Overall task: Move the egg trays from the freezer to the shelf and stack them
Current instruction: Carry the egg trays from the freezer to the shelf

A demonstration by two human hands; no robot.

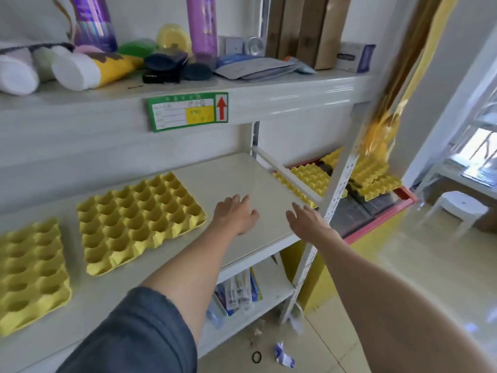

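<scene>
While both hands (271, 215) hover empty, fingers spread, egg tray (139, 224) lies left on shelf (255, 179).

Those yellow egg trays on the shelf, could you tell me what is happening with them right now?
A person is moving yellow egg trays from the freezer onto the middle shelf. Two trays lie side by side there, not stacked: the left tray and the centre tray. Both hands are empty and open, the left hand over bare shelf beside the centre tray and the right hand near the shelf's right edge. More trays lie on the freezer behind the shelf post.
</scene>
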